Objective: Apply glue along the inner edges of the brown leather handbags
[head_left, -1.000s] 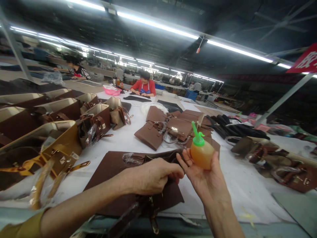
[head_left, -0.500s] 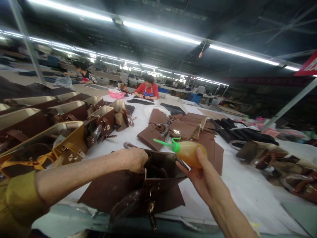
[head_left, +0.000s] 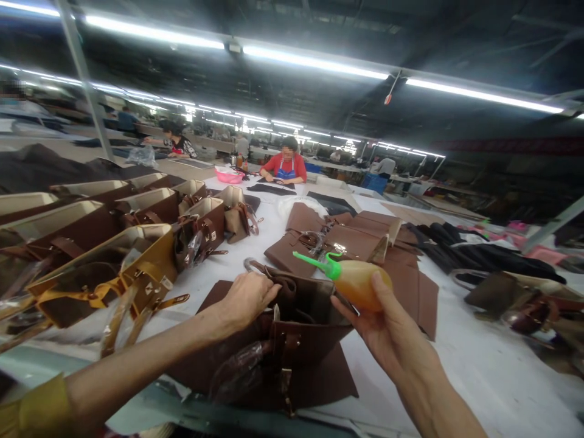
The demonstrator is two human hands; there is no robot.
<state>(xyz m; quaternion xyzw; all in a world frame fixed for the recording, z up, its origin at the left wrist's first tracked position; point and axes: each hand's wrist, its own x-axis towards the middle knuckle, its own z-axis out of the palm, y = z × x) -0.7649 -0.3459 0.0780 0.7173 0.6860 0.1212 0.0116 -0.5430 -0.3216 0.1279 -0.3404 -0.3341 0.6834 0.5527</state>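
Observation:
A brown handbag (head_left: 314,340) stands open in front of me on a flat brown leather piece, its dark lining showing. My left hand (head_left: 249,299) pinches the bag's upper edge on the left side, fingers closed. Plastic wrap covers a handle (head_left: 241,368) hanging at the front. In my right hand (head_left: 387,328) is a squeeze bottle (head_left: 365,283) of amber liquid with a green spout, held tilted with its tip pointing left above the bag's opening. Fingers of the right hand also lie close to the bag's right edge; whether they touch it is unclear.
Several open brown bags (head_left: 82,228) and a mustard-trimmed bag (head_left: 150,261) stand on the left. Brown leather pieces (head_left: 406,274) lie behind the handbag. More bags (head_left: 529,304) sit at right. Across the table works a person in red (head_left: 285,167), near a pink basin (head_left: 229,176).
The view has swung a little left, so everything sits farther right. My left hand has rolled, showing more of its back and thumb at the bag's edge. The bottle remains in my right hand.

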